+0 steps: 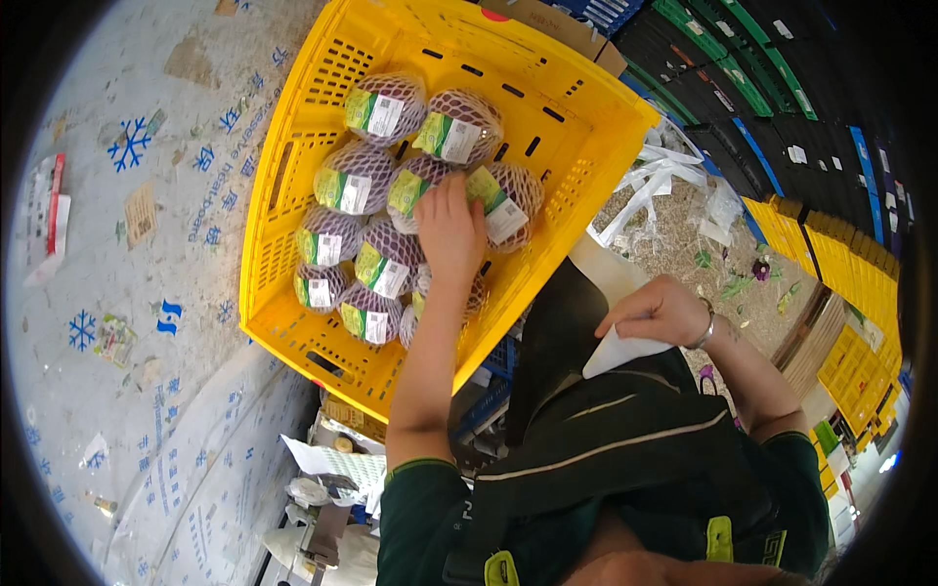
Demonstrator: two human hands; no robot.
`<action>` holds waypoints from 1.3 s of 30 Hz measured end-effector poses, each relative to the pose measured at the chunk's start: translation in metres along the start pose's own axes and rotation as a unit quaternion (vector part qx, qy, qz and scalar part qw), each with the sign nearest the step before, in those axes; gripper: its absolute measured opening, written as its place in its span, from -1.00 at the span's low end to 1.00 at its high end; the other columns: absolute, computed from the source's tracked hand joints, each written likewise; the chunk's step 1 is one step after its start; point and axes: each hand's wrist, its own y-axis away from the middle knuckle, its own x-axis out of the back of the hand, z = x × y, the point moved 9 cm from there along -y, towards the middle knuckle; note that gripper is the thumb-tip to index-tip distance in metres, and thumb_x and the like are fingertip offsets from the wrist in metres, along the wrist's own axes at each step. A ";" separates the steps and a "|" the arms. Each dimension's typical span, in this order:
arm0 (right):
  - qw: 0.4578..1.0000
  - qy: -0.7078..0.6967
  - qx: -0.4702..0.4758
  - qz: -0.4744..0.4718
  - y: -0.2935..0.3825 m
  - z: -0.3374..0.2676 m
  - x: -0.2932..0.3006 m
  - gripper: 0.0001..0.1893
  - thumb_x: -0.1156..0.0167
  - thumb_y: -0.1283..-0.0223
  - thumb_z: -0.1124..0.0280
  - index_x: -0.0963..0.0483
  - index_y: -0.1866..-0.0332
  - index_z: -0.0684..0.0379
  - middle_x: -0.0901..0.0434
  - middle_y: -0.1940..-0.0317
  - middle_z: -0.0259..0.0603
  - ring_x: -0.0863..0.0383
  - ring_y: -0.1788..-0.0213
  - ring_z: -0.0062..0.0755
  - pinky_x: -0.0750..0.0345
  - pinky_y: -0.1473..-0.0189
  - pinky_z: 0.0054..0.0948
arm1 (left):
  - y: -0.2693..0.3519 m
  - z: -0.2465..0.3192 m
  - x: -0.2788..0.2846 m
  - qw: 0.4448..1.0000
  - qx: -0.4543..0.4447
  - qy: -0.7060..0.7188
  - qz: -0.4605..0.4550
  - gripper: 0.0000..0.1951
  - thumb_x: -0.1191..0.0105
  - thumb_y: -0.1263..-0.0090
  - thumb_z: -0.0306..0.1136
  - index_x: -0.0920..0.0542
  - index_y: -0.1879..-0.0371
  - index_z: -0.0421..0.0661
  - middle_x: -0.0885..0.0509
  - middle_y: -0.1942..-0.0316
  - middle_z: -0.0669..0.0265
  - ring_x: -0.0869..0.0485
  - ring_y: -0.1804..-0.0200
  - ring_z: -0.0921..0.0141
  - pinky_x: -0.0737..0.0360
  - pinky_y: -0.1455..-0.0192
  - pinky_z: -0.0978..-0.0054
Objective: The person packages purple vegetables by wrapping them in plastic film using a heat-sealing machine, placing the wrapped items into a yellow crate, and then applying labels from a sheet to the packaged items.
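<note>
A yellow plastic crate (586, 198) holds several round purple vegetables in white net sleeves, each with a green-and-white label. My left hand (451, 231) reaches inside, its fingers bent over a netted vegetable (410, 192) near the crate's middle. Another netted vegetable (522, 192) lies just right of that hand. The fingertips are partly hidden, so I cannot tell whether they grip or only press. Outside the crate, in front of my apron, my right hand (656, 315) pinches a white paper sheet (623, 350). More netted vegetables beneath my left forearm are partly covered.
At left stands a large pale panel (183, 293) with blue printing and stuck scraps. Stacked black crates (791, 132) and yellow crates (850, 256) stand at right. Plastic strips (652, 183) and leaf scraps litter the floor. A cardboard box (546, 26) sits beyond the crate.
</note>
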 end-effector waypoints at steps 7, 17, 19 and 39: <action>0.972 0.085 0.153 0.157 -0.007 -0.034 -0.001 -0.86 -0.25 -0.15 0.30 -0.68 0.20 -0.03 -0.67 0.47 -0.26 -0.66 0.49 -0.32 -0.53 0.42 -0.47 | 0.008 0.008 -0.047 0.984 0.015 0.153 -0.089 -0.43 -0.17 -0.25 -0.29 -0.37 -0.23 -0.25 -0.44 -0.20 -0.07 -0.40 -0.21 -0.04 -0.36 -0.27 0.08; 0.785 0.379 0.307 0.382 0.096 -0.185 0.027 -0.71 -0.32 0.12 0.53 -0.66 0.19 0.05 -0.60 0.44 -0.25 -0.59 0.30 -0.18 -0.50 0.11 -0.30 | 0.141 0.170 0.119 0.562 0.285 0.726 -0.273 -0.67 -0.04 -0.48 -0.43 -0.52 -0.17 -0.23 -0.63 -0.07 0.35 -0.57 -0.11 0.48 -0.45 -0.24 0.46; 0.800 0.351 0.383 0.302 0.101 -0.191 -0.010 -0.70 -0.31 0.10 0.54 -0.63 0.16 0.07 -0.60 0.32 -0.24 -0.58 0.20 -0.16 -0.49 0.05 -0.27 | 0.138 0.173 0.131 0.549 0.284 0.762 -0.192 -0.76 0.00 -0.48 -0.43 -0.58 -0.03 -0.25 -0.71 0.12 0.30 -0.66 0.07 0.46 -0.54 -0.07 0.48; 0.787 0.266 0.353 0.430 0.099 -0.202 0.280 -0.85 -0.23 -0.20 0.52 -0.61 0.14 0.27 -0.66 0.21 -0.20 -0.66 0.21 -0.48 -0.59 0.13 -0.49 | -0.101 0.191 0.116 0.826 0.155 0.539 -0.059 -0.62 -0.06 -0.37 -0.46 -0.45 -0.18 -0.18 -0.64 0.08 0.16 -0.64 0.02 0.33 -0.50 -0.09 0.45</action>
